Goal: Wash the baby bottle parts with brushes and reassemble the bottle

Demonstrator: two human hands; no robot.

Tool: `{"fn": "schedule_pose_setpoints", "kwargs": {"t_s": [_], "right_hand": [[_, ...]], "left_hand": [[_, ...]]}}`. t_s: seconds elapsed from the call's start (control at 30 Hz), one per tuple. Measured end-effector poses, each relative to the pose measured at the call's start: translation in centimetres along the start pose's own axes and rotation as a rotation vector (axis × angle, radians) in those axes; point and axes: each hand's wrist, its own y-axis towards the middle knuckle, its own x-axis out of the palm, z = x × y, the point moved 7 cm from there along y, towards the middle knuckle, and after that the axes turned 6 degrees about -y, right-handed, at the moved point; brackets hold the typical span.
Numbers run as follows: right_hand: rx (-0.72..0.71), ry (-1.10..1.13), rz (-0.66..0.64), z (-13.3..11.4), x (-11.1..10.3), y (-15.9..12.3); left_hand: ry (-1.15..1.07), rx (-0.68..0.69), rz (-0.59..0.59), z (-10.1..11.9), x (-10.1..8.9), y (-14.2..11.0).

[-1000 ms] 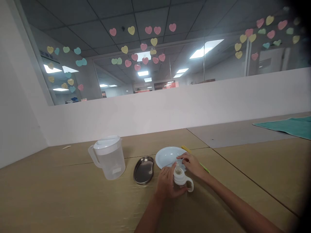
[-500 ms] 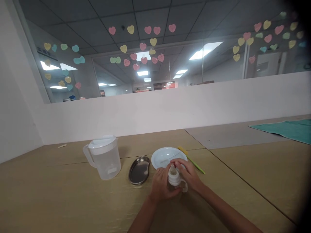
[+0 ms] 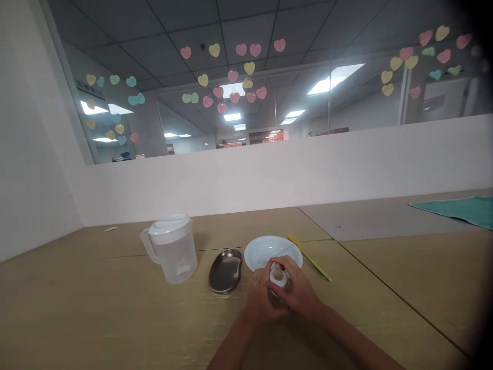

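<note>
A small baby bottle [image 3: 279, 277] with a white collar and pale teat stands on the wooden table between my hands. My left hand [image 3: 260, 300] is wrapped round its body from the left. My right hand [image 3: 298, 293] is closed over the collar and handle side from the right, fingers curled round the top. Most of the bottle is hidden by the fingers. Just behind the hands lies a white plate [image 3: 262, 252].
A clear lidded plastic jug [image 3: 172, 248] stands to the left, with a kidney-shaped steel tray [image 3: 225, 270] beside it. A thin yellow-green brush [image 3: 308, 253] lies right of the plate. A teal towel [image 3: 458, 208] lies far right. A white partition wall backs the table.
My right hand came off the plate's rim and closed round the bottle's top. The bottle's handle, visible before, is now covered by that hand.
</note>
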Motion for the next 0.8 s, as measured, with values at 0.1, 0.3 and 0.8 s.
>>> {"fn": "schedule_pose_setpoints", "kwargs": {"t_s": [0.1, 0.3, 0.8], "right_hand": [[0.01, -0.006, 0.024, 0.0, -0.1, -0.1], [0.059, -0.004, 0.021, 0.4, 0.4, -0.3], [0.38, 0.219, -0.111, 3.1, 0.8, -0.1]], "left_hand": [[0.007, -0.013, -0.01, 0.0, 0.0, -0.1], [-0.001, -0.009, 0.0, 0.0, -0.2, -0.1], [-0.129, -0.148, 0.033, 0.2, -0.5, 0.2]]}}
